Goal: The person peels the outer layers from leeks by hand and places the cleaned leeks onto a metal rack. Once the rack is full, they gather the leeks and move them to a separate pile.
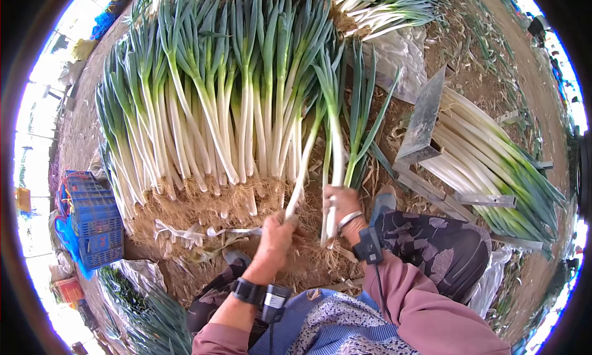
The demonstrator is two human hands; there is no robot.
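My left hand [275, 239] is wrapped round the lower white stem of a leek [302, 173], just right of the big pile. My right hand [343, 206] grips the white stems of leeks [337, 148] near their roots, their green tops pointing up and away. The two hands are apart, with the left one slightly nearer my body. To the left, a wide pile of leeks [216, 108] lies with green tops at the far side and brown roots [185, 213] toward me.
A metal stand [425, 118] at the right holds a bundle of leeks [475, 158]. A blue crate [95, 222] stands at the left. More leeks [385, 7] lie at the top, beside plastic sheeting [401, 59]. Cut leaves [154, 318] lie at lower left.
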